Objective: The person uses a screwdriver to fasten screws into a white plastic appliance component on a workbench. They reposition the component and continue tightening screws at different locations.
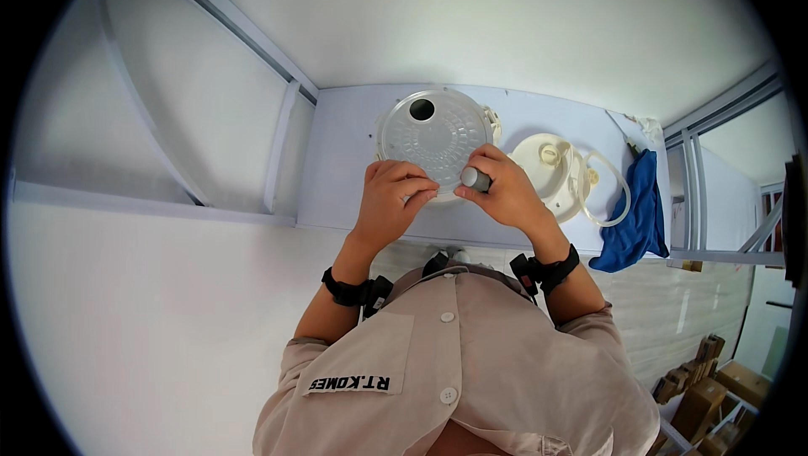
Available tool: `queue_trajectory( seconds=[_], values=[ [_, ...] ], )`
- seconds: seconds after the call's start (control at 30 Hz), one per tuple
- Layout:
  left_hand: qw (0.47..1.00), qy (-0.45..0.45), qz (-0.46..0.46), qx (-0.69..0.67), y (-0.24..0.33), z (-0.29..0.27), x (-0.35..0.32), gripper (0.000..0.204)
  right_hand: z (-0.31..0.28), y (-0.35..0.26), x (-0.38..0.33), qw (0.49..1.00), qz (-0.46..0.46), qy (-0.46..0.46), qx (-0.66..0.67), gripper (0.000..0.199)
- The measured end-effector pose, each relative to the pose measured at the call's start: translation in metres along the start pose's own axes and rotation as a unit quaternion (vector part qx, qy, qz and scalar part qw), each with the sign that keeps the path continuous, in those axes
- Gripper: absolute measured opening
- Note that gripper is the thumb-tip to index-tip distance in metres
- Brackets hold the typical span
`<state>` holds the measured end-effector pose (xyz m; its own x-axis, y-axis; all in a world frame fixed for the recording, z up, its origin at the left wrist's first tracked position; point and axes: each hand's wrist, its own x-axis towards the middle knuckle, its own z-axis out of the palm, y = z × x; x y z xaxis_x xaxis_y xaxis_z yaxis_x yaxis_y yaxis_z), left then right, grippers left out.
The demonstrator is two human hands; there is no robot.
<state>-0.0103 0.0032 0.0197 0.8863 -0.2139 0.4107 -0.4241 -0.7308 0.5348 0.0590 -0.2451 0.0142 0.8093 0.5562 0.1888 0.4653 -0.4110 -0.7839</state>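
Surface: pale table [353, 153], white wall behind, metal frame rails at both sides.
Disc: round clear lid [433, 136] on table centre.
Left hand [394, 195]: gripping lid's near rim.
Right hand [503, 189]: pinching small grey cap [474, 178] at lid's edge.
Right side: cream housing [547, 170], blue cloth [637, 212] at table edge.
Open room: bare tabletop left of lid.

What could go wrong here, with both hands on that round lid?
1. The small grey cap is only pinched in the right hand fingertips; it could slip from that grip and roll off the table.
2. The left hand holds just the near rim of the round clear lid, so pressing may tilt or slide it.
3. The cream lid part and loose seal ring lie close by and could get knocked.
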Motion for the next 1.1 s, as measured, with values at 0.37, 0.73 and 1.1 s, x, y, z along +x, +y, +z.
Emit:
queue_trajectory(
  seconds=[0.37, 0.73, 1.1],
  values=[
    [0.999, 0.004, 0.014, 0.034, 0.008, -0.001, 0.002, 0.008, -0.002, -0.004, 0.001, 1.000, 0.007, -0.004, -0.006, 0.036],
    [0.998, 0.064, 0.020, 0.015, -0.002, 0.014, -0.009, 0.009, -0.052, -0.050, -0.005, 0.958, -0.121, 0.161, 0.202, 0.049],
    [0.997, 0.074, 0.018, -0.002, -0.003, 0.017, -0.011, 0.011, -0.043, -0.071, 0.003, 0.942, -0.127, 0.187, 0.247, 0.076]
  ],
)
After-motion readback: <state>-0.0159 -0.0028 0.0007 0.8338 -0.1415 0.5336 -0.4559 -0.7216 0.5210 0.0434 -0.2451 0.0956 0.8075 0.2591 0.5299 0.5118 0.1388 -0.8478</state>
